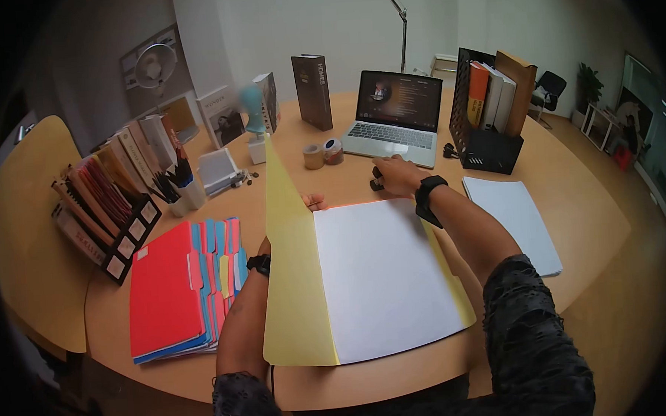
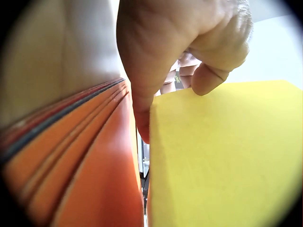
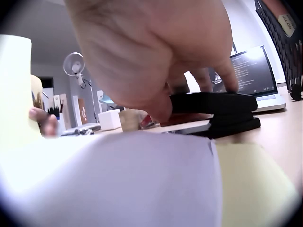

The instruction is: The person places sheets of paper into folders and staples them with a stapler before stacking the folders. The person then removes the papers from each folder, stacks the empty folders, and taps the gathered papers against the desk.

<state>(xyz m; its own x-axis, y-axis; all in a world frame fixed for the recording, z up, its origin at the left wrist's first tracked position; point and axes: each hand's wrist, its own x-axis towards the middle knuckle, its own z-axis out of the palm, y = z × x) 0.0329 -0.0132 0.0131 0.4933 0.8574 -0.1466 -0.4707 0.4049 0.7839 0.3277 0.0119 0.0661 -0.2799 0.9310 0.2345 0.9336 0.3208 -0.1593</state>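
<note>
A yellow file folder (image 1: 295,284) lies spread on the table, its left cover raised steeply and a stack of white paper (image 1: 388,280) inside. My left hand (image 1: 316,201) is at the far edge of the raised cover, mostly hidden behind it. In the left wrist view, its thumb and fingers (image 2: 208,80) hold the cover's edge. Just beyond the paper's far edge, my right hand (image 1: 400,177) holds a black stapler (image 3: 213,103) from above, thumb on the near side and fingertips on its top. The stapler sits low, close over the table.
Left of the folder lies a pile of red and blue folders (image 1: 166,290). A white paper stack (image 1: 512,222) is on the right. Farther back stand a laptop (image 1: 396,116), tape rolls (image 1: 314,157), a black book holder (image 1: 494,152) and a pen cup (image 1: 191,195).
</note>
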